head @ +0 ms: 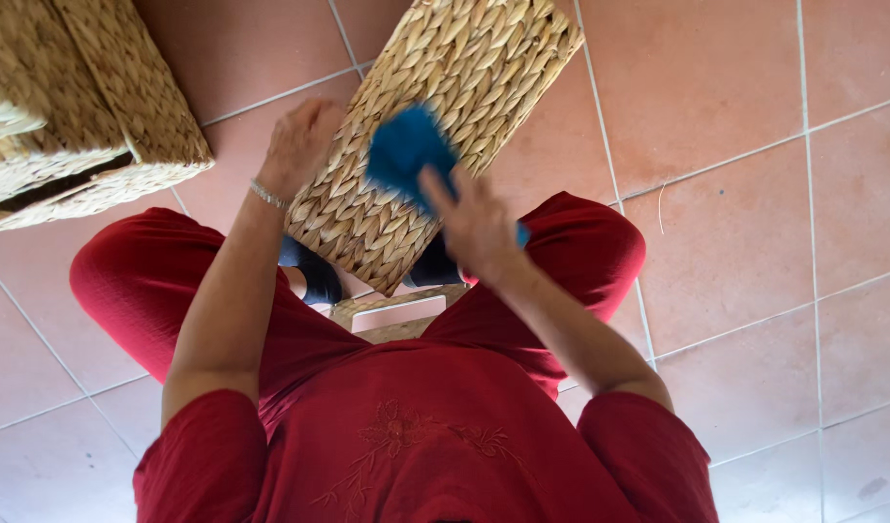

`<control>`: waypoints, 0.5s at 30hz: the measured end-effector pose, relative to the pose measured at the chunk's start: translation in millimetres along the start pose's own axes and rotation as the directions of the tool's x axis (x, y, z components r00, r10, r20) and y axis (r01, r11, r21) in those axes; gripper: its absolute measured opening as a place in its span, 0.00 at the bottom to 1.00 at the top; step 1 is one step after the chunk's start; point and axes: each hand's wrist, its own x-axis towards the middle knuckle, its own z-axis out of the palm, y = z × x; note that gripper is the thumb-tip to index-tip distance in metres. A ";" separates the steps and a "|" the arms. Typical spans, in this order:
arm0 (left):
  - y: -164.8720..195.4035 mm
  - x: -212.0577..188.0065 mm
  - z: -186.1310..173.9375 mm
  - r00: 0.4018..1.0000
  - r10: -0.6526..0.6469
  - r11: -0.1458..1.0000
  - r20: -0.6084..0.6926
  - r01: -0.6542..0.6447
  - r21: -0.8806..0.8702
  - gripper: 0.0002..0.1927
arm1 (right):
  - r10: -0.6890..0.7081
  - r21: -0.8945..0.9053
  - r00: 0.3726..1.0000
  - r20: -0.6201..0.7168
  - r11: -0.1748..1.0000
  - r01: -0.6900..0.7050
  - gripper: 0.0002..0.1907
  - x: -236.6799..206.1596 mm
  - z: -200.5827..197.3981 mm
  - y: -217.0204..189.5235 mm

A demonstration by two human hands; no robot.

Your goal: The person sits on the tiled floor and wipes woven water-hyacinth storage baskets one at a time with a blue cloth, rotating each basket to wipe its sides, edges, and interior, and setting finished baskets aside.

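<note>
A woven straw basket (469,73) rests tilted across my knees, its flat side facing up. My left hand (299,143), with a thin bracelet at the wrist, grips the basket's left edge. My right hand (476,228) is blurred and holds a blue cloth (406,153) pressed against the basket's woven surface near its middle. I sit in red clothes, my knees spread to either side of the basket.
A second woven basket (86,116) stands on the floor at the upper left, close to my left knee. A wooden stool edge (398,312) shows between my legs. Terracotta floor tiles (735,145) stretch out to the right.
</note>
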 end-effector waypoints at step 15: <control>90.8 119.0 74.0 0.984 -0.086 0.971 -0.154 0.048 -0.235 0.33 | 0.596 0.808 0.717 -0.361 0.584 -0.077 0.17 -19.2 -19.6 78.4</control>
